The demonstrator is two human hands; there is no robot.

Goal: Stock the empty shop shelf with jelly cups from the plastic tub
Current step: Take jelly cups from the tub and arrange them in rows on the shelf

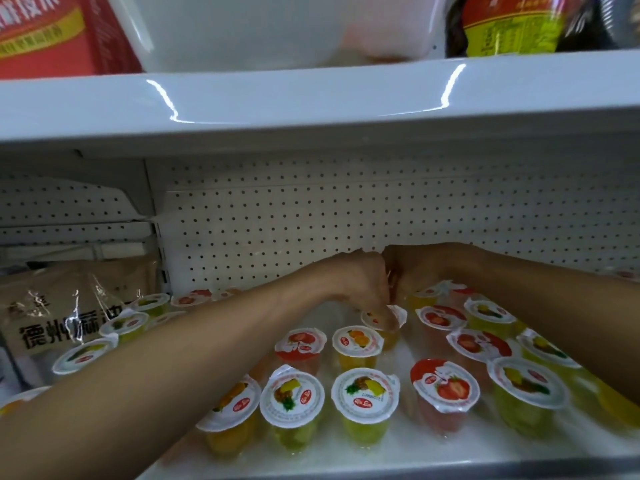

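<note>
The left hand (363,284) curls its fingertips down around the lid of a jelly cup (394,315) deep on the white shelf (450,448). The right hand (417,268) touches it from the right, fingers hidden, so I cannot tell its grip. More jelly cups (445,388) stand in rows all around. The plastic tub (259,29) sits on the upper shelf (311,102).

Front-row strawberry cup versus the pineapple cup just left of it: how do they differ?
The strawberry cup holds red jelly; the pineapple cup holds yellow. The strawberry cup's lid is part red with a strawberry picture; the pineapple cup's is white with a pineapple. Both are sealed and alike in shape.
</note>
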